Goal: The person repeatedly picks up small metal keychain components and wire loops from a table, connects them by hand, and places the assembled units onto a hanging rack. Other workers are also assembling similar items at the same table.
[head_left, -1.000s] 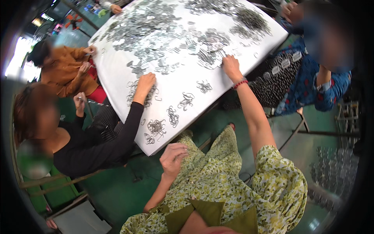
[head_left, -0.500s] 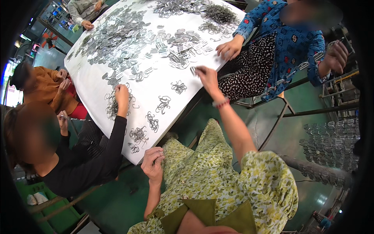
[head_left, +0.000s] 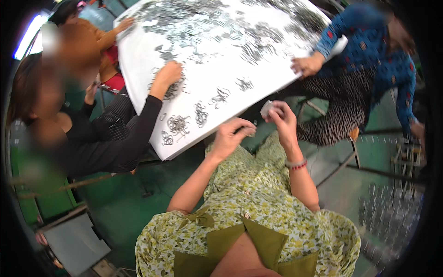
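Observation:
My right hand (head_left: 284,121), with a red bracelet at the wrist, pinches a small flat silver metal plate (head_left: 266,109) over the table's near right edge. My left hand (head_left: 232,137) is close beside it, thumb and fingers closed on something small and shiny that blur hides. The two hands are apart, above my lap. On the white table (head_left: 191,138) lie several small heaps of bent wire hooks, among them one heap (head_left: 177,124) near the corner. Farther back spreads a large layer of flat metal plates (head_left: 203,27).
At left a co-worker's hand (head_left: 170,74) reaches onto a hook heap. Another co-worker's hand (head_left: 308,65) rests at the right table edge. An orange-brown sleeve (head_left: 106,39) shows at far left. Grey metal pieces hang in rows (head_left: 392,212) at lower right.
My right hand has come back from the table with a metal plate. My left hand has risen to the right, toward it. The view has shifted, and the picture is blurred.

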Tool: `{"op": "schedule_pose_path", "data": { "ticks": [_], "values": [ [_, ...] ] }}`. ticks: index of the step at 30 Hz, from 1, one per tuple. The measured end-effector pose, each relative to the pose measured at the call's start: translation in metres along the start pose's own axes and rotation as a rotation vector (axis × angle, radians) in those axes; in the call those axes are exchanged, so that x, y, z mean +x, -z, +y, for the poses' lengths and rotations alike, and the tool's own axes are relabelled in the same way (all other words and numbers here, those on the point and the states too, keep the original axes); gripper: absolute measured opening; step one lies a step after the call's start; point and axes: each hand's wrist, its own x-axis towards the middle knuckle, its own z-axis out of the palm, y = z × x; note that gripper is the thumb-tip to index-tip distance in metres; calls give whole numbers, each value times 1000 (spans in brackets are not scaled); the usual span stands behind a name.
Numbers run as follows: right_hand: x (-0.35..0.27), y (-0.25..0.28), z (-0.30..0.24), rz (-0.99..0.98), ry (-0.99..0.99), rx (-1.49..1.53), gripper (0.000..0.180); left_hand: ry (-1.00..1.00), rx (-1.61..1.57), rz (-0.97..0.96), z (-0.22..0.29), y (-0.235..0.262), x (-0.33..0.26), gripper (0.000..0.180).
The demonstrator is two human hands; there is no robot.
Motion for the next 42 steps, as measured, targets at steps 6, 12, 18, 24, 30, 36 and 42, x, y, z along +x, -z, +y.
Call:
{"op": "schedule_pose_path", "data": {
  "ticks": [6, 12, 18, 24, 30, 36, 42],
  "values": [
    [-35, -20, -27, 48, 185, -256, 14, -19, 97, -84, -7, -14, 4, 11],
    [-35, -10, -34, 68, 100, -31, 17, -23, 55, -53, -5, -28, 8, 15],
    [-37, 3, -40, 146, 134, -3, 16, -220, 173, 0, -12, -44, 13, 16],
    [-15, -2, -38, 51, 154, -36, 17, 1, 128, 37, -11, -46, 22, 19],
    [-7, -12, -33, -8, 172, 37, 16, -90, 174, 142, -24, -41, 15, 19],
    [-1, -12, -50, 9, 194, 20, 15, -14, 577, 446, -68, 74, 47, 23],
    [12, 2, -47, 5, 133, -17, 15, -5, 1264, 245, -126, 181, 58, 10]
  ]
}}
